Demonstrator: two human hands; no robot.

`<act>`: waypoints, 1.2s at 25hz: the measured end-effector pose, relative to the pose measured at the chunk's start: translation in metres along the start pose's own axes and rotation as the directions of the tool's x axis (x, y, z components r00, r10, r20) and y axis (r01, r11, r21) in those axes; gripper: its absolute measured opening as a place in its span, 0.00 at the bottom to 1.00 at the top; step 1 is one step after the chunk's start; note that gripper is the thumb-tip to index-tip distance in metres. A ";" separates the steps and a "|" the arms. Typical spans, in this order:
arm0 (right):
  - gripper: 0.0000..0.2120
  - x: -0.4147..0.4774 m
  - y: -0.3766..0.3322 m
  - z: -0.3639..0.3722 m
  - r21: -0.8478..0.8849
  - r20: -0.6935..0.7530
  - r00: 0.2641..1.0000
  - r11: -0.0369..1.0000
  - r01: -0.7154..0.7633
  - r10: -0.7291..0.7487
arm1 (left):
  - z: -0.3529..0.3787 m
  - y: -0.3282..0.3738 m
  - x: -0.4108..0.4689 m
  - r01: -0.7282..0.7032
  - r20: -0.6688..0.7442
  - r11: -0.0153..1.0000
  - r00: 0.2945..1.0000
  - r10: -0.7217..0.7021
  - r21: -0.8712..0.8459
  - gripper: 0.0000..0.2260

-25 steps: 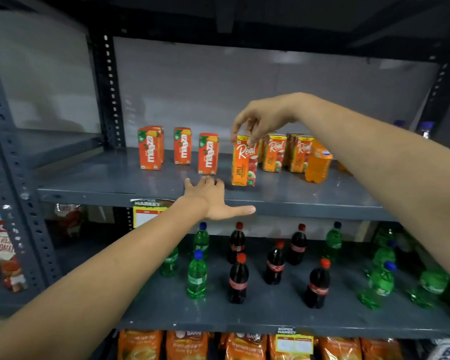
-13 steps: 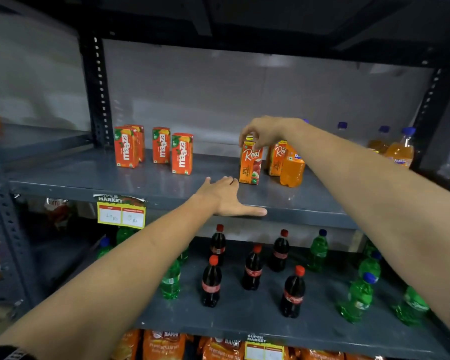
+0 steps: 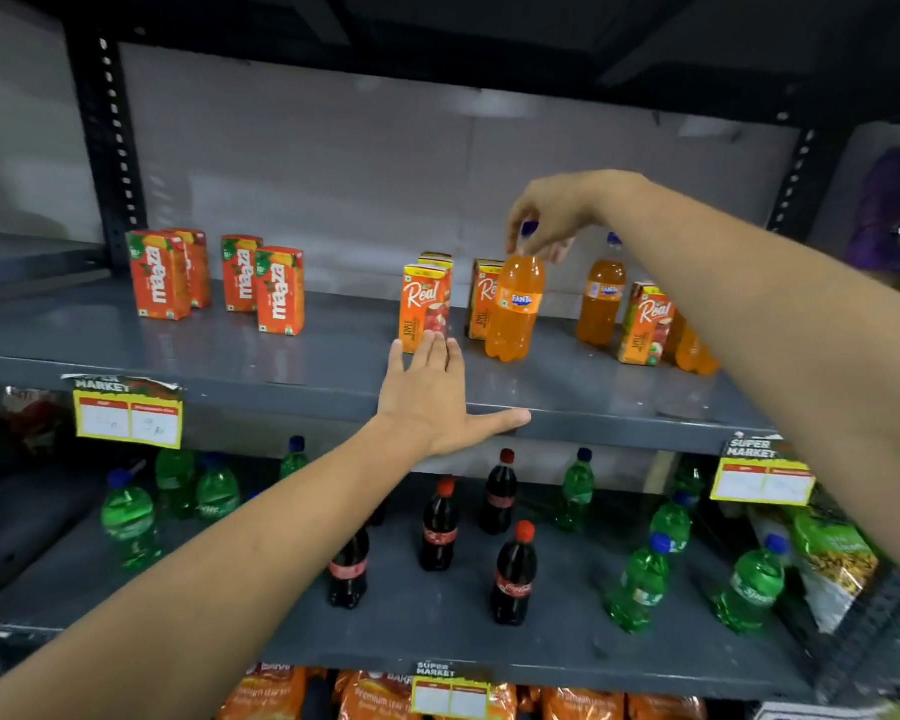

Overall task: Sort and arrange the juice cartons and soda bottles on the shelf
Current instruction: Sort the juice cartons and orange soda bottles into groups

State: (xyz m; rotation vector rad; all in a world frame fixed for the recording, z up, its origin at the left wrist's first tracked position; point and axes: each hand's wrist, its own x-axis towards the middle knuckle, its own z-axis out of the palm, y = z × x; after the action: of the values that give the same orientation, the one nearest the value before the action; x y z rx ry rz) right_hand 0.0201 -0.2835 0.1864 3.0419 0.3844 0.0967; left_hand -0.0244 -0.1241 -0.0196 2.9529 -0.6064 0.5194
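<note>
Fanta bottle [image 3: 514, 309]: upright, cap up, on upper shelf [image 3: 230, 366] beside Real apple carton [image 3: 423, 306]. Right hand [image 3: 552, 215] pinches its blue cap. Left hand [image 3: 432, 397] flat, fingers spread, on shelf edge.

Open shelf [image 3: 349, 356] between carton groups

Grey steel shelf [image 3: 292, 376]. Far left: red-orange Maaza cartons [image 3: 159, 275] with white lettering. Centre: orange Real cartons [image 3: 423, 304]; orange Fanta bottle [image 3: 515, 309], blue cap. Lower shelf: dark cola bottles [image 3: 513, 579], red caps; green bottles [image 3: 637, 589], blue caps. Yellow price tags [image 3: 128, 418].
</note>
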 end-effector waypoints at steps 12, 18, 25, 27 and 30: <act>0.09 -0.021 0.079 -0.007 0.078 -0.036 0.999 0.997 -0.017 0.020 | -0.003 0.092 0.040 -0.136 0.177 0.990 0.974 0.141 -0.043 0.58; 0.08 -0.010 0.108 0.010 0.024 -0.137 0.988 0.998 -0.062 0.065 | 0.002 0.098 0.053 -0.133 0.179 0.986 0.972 0.150 -0.105 0.61; 0.30 -0.022 0.152 0.012 0.143 0.010 0.979 0.969 -0.202 0.203 | 0.004 0.098 0.056 -0.136 0.170 0.983 0.973 0.156 -0.123 0.62; 0.30 -0.020 0.158 0.026 0.007 0.066 0.968 0.970 -0.243 0.242 | 0.005 0.097 0.057 -0.142 0.165 0.982 0.973 0.161 -0.122 0.63; 0.31 -0.018 0.159 0.048 -0.112 0.111 0.967 0.970 -0.217 0.230 | 0.005 0.099 0.056 -0.139 0.166 0.983 0.973 0.158 -0.122 0.63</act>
State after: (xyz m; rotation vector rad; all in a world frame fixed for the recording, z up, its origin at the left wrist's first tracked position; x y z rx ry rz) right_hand 0.0451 -0.4451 0.1511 2.9610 0.0249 -0.0586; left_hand -0.0134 -0.2359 -0.0034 2.8818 -0.8500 0.2290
